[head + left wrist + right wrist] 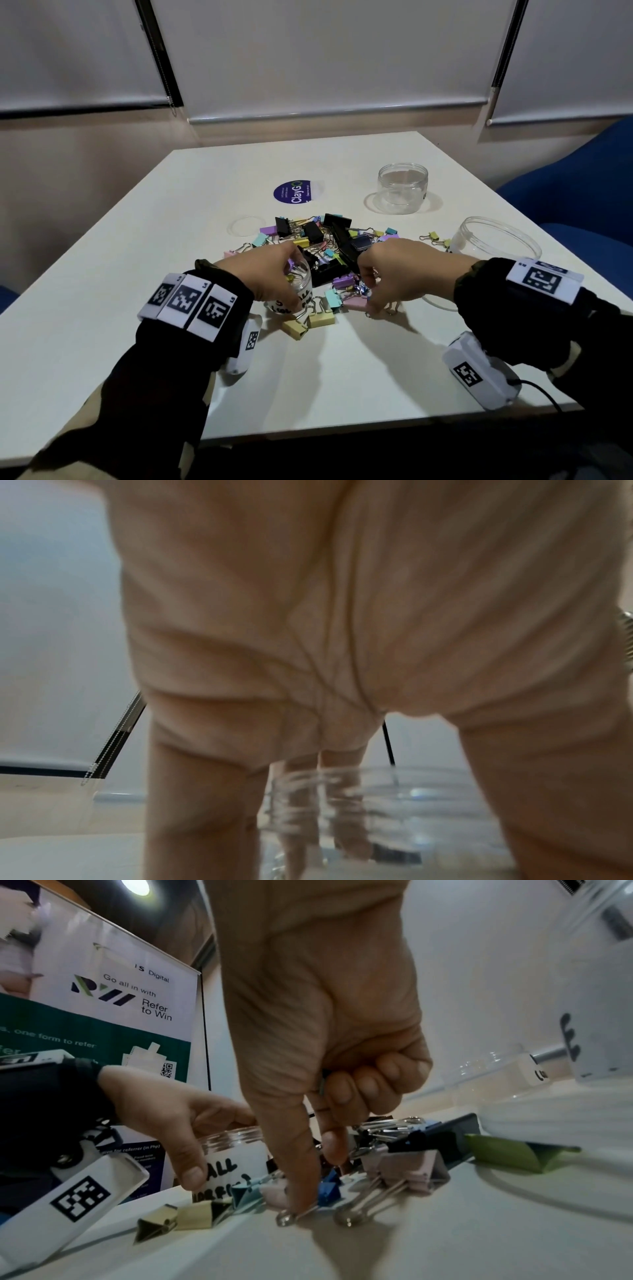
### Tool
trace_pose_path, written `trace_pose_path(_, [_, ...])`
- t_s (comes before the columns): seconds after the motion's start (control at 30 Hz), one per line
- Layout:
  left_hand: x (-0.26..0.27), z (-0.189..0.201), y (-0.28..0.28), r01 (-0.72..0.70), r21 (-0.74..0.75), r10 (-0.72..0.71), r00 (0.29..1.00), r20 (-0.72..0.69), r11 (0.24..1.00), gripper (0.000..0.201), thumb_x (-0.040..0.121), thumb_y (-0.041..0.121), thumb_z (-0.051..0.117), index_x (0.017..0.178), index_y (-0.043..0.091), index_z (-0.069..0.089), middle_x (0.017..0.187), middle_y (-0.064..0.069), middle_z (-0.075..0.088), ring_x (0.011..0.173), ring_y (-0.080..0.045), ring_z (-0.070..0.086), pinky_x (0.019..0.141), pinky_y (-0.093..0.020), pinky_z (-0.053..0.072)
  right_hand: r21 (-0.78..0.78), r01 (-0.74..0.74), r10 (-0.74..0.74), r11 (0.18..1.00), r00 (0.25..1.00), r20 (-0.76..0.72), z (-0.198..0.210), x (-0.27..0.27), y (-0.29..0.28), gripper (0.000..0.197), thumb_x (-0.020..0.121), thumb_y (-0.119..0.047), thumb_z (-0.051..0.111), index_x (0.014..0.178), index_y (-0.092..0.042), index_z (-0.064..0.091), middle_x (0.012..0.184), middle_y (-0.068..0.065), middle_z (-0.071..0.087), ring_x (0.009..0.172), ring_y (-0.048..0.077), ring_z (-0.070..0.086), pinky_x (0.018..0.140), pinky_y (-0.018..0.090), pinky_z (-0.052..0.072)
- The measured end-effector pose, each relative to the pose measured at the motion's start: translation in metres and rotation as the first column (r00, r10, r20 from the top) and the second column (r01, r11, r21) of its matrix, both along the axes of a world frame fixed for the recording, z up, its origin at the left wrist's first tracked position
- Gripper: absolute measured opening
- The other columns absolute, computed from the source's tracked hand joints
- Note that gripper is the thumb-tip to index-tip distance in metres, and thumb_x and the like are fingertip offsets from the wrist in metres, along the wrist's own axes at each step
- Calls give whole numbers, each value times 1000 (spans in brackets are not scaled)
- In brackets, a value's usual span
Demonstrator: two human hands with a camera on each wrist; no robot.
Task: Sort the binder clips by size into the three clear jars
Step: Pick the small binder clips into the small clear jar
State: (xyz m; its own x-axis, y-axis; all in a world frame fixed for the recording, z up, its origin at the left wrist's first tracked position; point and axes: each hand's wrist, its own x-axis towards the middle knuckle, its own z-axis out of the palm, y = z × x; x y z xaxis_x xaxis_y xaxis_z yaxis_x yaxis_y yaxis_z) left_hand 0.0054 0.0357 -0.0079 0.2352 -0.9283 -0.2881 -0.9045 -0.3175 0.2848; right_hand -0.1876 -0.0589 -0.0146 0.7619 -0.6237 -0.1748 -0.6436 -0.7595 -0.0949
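A heap of binder clips (322,236) in black, yellow, purple, pink and teal lies mid-table. My left hand (295,279) grips a small clear jar (303,291) with a white handwritten label from above, just left of the heap; the jar (236,1153) holds a few small clips. In the left wrist view the jar rim (394,783) shows below the palm. My right hand (371,308) reaches down at the heap's near edge. Its thumb and index finger pinch a small blue clip (330,1191), and the other fingers are curled.
A wide empty clear jar (402,188) stands at the back right, and another (496,236) sits right, partly behind my right arm. A clear lid (245,226) and a purple-labelled lid (294,192) lie behind the heap. Two yellow clips (318,318) lie nearest me. Blue chairs (582,192) stand right.
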Motion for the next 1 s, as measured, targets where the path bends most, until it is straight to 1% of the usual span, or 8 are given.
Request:
trace_pose_path(0.1, [0,0,0,4,1,-4,1000,-6,1000,68,67,31,84,122,30,44,116,3,55,99,-17,56,81,-32,49,43,-40,38,998,999,37,1,0,1,39,61,-47,83,87,-24,66,78,-4,63,75,18,63,59,32,46])
trace_pose_path(0.3, [0,0,-2,6,2,-6,1000,-9,1000,71,68,30,84,125,29,43,118,2,54,103,-19,55,89,-34,48,38,-120,122,992,992,-45,1,-3,-2,40,65,-17,82,99,-32,69,72,-17,44,67,5,44,59,29,40])
trace_pose_path(0.57, [-1,2,0,10,-2,-10,1000,-21,1000,70,68,29,84,125,28,44,119,2,55,102,-18,55,85,-31,46,-2,-154,153,988,986,-72,1,-3,1,17,73,-21,73,84,-14,62,66,-8,47,59,10,42,51,27,33])
trace_pose_path(0.67, [-1,2,0,6,-6,-6,1000,-16,1000,69,67,30,84,123,30,44,118,3,55,102,-18,56,89,-34,48,144,-54,40,988,994,98,4,-10,-2,21,80,-20,62,67,-18,46,64,-2,47,62,19,44,54,30,34])
trace_pose_path(0.77, [0,1,0,4,-1,-4,1000,-9,1000,70,67,31,84,124,29,44,118,3,55,103,-19,56,90,-35,48,305,56,-146,951,948,281,11,-12,-7,21,85,-8,47,69,-18,38,65,0,43,62,19,38,55,30,30])
trace_pose_path(0.83, [-1,1,0,6,-3,-6,1000,-6,1000,70,67,32,84,124,29,44,118,2,55,103,-19,56,90,-36,49,440,69,-216,896,931,293,8,-10,-9,17,83,1,40,79,-15,43,68,7,52,59,23,42,57,31,31])
trace_pose_path(0.9, [0,1,0,8,-5,-8,1000,-4,1000,70,67,31,84,124,29,44,118,2,55,102,-19,56,89,-35,49,490,81,-235,868,936,261,4,-6,-8,28,81,5,37,93,-15,52,77,15,64,56,28,57,52,33,37])
trace_pose_path(1.0, [0,1,0,5,0,-5,1000,-9,1000,69,67,30,84,123,28,44,118,2,55,102,-19,56,87,-33,49,348,49,-129,936,969,212,3,-1,-8,31,89,2,39,92,-17,63,75,1,62,51,6,58,47,20,41])
